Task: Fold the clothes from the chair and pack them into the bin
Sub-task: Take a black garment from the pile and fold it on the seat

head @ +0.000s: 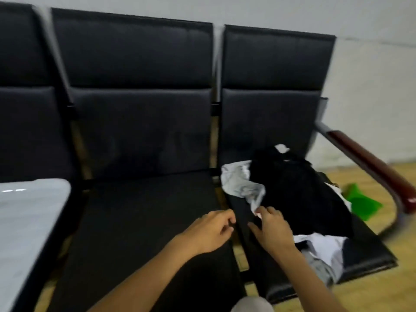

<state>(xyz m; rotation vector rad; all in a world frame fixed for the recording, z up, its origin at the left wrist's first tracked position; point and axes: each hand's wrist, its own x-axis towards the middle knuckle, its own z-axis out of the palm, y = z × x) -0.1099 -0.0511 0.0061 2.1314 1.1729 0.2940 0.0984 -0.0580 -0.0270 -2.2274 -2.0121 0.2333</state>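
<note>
A heap of clothes lies on the right seat of a row of black chairs (144,122): a black garment (299,190), a crumpled grey-white garment (238,183) at its left, and a white and grey piece (322,246) at the seat's front. My right hand (272,228) reaches the lower tip of the grey-white garment and its fingertips touch or pinch that tip; blur hides which. My left hand (211,230) hovers over the middle seat with loosely curled fingers and holds nothing. The bin's pale lid or rim (29,221) shows at the left edge.
A dark red armrest (371,167) on a metal frame bounds the right seat. A green object (362,201) lies on the wooden floor (382,289) beyond it. A white wall stands behind the chairs. My knee (252,305) shows at the bottom.
</note>
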